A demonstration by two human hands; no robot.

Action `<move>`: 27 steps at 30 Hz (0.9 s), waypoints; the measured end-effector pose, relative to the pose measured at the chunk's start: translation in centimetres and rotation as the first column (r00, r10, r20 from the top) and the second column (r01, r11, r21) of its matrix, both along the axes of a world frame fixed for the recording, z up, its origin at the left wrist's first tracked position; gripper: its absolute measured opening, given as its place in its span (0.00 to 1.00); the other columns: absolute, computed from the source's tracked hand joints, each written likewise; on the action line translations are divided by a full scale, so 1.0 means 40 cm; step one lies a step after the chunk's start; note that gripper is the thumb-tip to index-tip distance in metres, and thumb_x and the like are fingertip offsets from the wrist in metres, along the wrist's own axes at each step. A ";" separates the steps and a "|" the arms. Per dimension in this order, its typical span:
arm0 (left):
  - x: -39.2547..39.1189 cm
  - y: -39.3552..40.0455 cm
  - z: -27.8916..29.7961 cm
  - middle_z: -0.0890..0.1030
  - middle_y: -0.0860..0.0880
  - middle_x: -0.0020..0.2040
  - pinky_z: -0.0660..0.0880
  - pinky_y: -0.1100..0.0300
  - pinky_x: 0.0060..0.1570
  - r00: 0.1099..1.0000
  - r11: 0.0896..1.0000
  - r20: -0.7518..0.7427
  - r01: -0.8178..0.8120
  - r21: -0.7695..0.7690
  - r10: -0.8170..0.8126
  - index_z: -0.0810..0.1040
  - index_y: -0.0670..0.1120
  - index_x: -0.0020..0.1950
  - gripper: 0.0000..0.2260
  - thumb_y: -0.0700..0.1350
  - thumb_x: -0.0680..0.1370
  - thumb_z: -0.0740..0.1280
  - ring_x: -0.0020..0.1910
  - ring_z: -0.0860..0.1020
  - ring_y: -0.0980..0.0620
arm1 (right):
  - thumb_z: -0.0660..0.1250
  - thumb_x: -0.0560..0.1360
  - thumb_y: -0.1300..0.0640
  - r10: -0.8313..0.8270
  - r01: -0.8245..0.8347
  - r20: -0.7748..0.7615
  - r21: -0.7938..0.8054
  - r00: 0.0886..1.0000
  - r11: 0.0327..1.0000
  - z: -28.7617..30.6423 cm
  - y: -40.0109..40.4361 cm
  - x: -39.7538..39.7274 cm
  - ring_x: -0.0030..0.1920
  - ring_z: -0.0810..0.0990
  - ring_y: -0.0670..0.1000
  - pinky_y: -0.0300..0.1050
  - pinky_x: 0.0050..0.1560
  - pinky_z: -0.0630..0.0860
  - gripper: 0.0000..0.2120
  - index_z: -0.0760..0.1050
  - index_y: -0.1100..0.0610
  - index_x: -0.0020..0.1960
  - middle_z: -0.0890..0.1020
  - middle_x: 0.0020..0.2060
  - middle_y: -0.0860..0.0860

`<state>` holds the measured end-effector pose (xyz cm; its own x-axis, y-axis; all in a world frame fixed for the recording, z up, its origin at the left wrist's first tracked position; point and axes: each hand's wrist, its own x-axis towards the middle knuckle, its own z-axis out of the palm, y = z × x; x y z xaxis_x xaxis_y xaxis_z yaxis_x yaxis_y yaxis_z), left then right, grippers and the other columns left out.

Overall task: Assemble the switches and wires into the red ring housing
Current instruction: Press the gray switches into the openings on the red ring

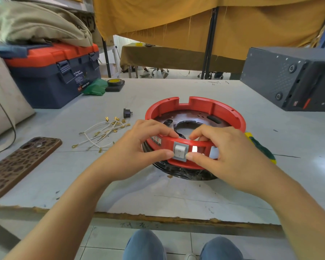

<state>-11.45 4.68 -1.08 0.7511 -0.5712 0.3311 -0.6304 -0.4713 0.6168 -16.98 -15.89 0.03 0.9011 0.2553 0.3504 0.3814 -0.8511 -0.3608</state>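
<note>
Here we are viewing the red ring housing (195,132) sitting on the tabletop (176,194), a dark plate lying inside it. The left hand (139,147) and right hand (219,147) are both grasping its near wall, thumbs pressing the grey switch (180,152) there. White wires (103,134) are lying just left.

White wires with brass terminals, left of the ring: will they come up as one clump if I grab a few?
Probably: the thin white wires with brass terminals lie crossed and tangled. They look limp and light, so ends would likely dangle.
</note>
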 end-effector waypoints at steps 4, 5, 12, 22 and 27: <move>0.010 -0.007 0.006 0.74 0.67 0.54 0.67 0.57 0.60 0.999 0.997 0.039 -0.017 0.082 0.013 0.74 0.63 0.53 0.16 0.61 0.66 0.69 0.60 0.67 0.62 | 0.59 0.68 0.34 -0.042 0.046 0.032 -0.131 0.999 0.990 -0.007 0.008 0.004 0.42 0.72 0.47 0.39 0.37 0.64 0.17 0.69 0.46 0.46 0.71 0.35 0.40; 0.011 -0.009 0.005 0.73 0.68 0.54 0.68 0.56 0.60 0.999 0.997 0.039 -0.019 0.077 0.016 0.74 0.63 0.52 0.16 0.61 0.65 0.70 0.59 0.67 0.62 | 0.59 0.68 0.34 -0.047 0.052 0.035 -0.137 0.998 0.989 -0.007 0.010 0.005 0.40 0.71 0.47 0.38 0.35 0.61 0.17 0.68 0.47 0.45 0.70 0.33 0.40; 0.017 -0.012 -0.015 0.73 0.65 0.51 0.67 0.55 0.62 0.999 0.998 0.026 -0.028 -0.052 0.029 0.76 0.66 0.47 0.14 0.62 0.62 0.68 0.58 0.69 0.58 | 0.62 0.69 0.36 -0.044 0.046 0.034 -0.071 0.998 0.996 -0.013 0.006 0.011 0.37 0.72 0.45 0.39 0.40 0.63 0.18 0.75 0.50 0.44 0.74 0.32 0.42; 0.018 -0.021 -0.025 0.71 0.71 0.48 0.65 0.45 0.63 0.997 0.994 0.055 -0.052 -0.093 0.057 0.76 0.65 0.45 0.11 0.60 0.64 0.68 0.58 0.69 0.53 | 0.64 0.70 0.40 -0.051 0.052 0.037 -0.020 0.998 0.998 -0.019 0.009 0.017 0.36 0.72 0.43 0.37 0.38 0.60 0.13 0.76 0.49 0.41 0.73 0.29 0.40; 0.019 -0.019 -0.028 0.72 0.67 0.49 0.66 0.45 0.63 0.997 0.995 0.053 -0.051 -0.089 0.056 0.75 0.66 0.46 0.12 0.63 0.64 0.67 0.58 0.69 0.52 | 0.63 0.70 0.39 -0.058 0.059 0.041 -0.031 0.998 0.998 -0.020 0.010 0.015 0.37 0.73 0.43 0.37 0.40 0.61 0.13 0.76 0.49 0.42 0.73 0.30 0.39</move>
